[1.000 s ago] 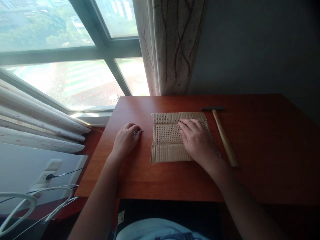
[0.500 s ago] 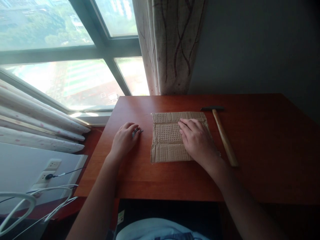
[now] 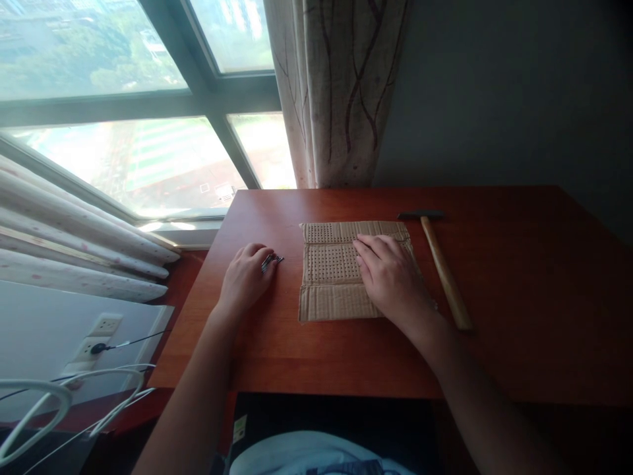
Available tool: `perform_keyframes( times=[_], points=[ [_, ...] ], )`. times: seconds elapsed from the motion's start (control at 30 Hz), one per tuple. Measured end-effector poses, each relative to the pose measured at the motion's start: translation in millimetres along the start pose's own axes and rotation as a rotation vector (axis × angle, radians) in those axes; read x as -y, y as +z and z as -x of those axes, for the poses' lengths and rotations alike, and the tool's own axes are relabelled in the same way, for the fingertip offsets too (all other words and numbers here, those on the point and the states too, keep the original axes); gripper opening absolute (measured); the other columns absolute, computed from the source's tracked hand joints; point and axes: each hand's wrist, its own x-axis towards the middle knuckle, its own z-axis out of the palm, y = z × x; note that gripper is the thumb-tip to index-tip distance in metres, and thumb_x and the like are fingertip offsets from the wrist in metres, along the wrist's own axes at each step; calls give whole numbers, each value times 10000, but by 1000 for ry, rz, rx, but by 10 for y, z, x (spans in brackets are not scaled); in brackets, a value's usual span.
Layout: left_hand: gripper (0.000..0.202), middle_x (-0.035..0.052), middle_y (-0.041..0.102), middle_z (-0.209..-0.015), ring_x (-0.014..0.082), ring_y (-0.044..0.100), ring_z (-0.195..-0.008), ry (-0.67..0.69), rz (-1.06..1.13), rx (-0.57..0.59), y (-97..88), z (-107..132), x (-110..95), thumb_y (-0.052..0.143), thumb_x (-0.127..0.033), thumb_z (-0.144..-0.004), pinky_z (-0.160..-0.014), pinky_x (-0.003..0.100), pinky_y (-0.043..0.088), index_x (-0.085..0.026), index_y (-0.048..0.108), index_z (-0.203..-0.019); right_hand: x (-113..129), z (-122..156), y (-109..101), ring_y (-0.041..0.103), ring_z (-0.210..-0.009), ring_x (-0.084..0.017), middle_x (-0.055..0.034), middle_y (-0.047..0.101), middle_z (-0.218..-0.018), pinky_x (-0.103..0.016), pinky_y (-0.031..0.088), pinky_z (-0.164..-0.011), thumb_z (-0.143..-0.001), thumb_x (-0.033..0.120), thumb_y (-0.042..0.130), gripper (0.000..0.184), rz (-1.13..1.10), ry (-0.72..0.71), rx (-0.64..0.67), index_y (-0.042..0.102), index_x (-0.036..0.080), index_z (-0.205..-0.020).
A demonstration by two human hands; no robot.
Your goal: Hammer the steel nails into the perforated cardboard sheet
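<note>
Curling round metal nails (image 3: 268, 262): left grip (image 3: 270, 258), partly closed; clamping cannot be told.
Right grip (image 3: 357, 249): bent fingers touching perforated cardboard (image 3: 329, 265) beneath, any pinch hidden; hammer (image 3: 444, 270) to its right.

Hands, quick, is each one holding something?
Left hand: curled at thin metal pieces; grip unclear.
Right hand: on the cardboard; can't tell if holding anything.

Creased, hole-punched cardboard (image 3: 330, 264) lies flat, right of slim metal nails (image 3: 268, 262).

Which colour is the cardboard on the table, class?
The cardboard is light brown; it shows best in the head view, the only one.
</note>
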Motion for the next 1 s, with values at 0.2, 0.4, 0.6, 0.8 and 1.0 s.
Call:
perform_keyframes(
  times=[0.2,0.4,0.6,0.8,1.0],
  points=[
    [248,83,693,-1145,277,615,-1054,103,14,38,0,-73,-149,492,-295,-971,-940,422,489,-213,711,-1055,0,0,7,537,-1209,-296,-119,650,-1340,-482,473,-1027,-1016,200,428,388,1,-4,-7,636,115,-1332],
    [244,71,720,-1096,274,617,-1050,103,18,57,-3,-72,-122,482,-255,-964,-935,426,478,-228,722,-1003,-9,4,12,535,-1219,-296,-116,648,-1343,-481,474,-1017,-1025,213,411,391,-1,-6,-5,637,131,-1333],
    [231,65,728,-1088,269,622,-1042,97,22,38,12,-39,-65,500,-237,-954,-918,422,476,-234,727,-999,-17,9,23,536,-1223,-295,-113,647,-1342,-481,473,-1009,-1023,211,413,386,-7,-7,-10,640,157,-1331],
    [223,58,731,-1084,266,621,-1037,108,28,29,17,-19,-31,504,-247,-958,-947,421,480,-231,725,-986,-9,5,12,532,-1215,-299,-123,644,-1351,-486,471,-1021,-1025,210,410,394,-4,0,2,635,115,-1334],
    [224,62,703,-1188,273,621,-1092,66,46,-17,34,36,9,521,-275,-951,-991,422,483,-236,708,-1068,-4,4,7,533,-1216,-299,-118,649,-1345,-484,472,-1017,-1020,202,423,386,-7,-3,-5,636,127,-1333]
  ],
)
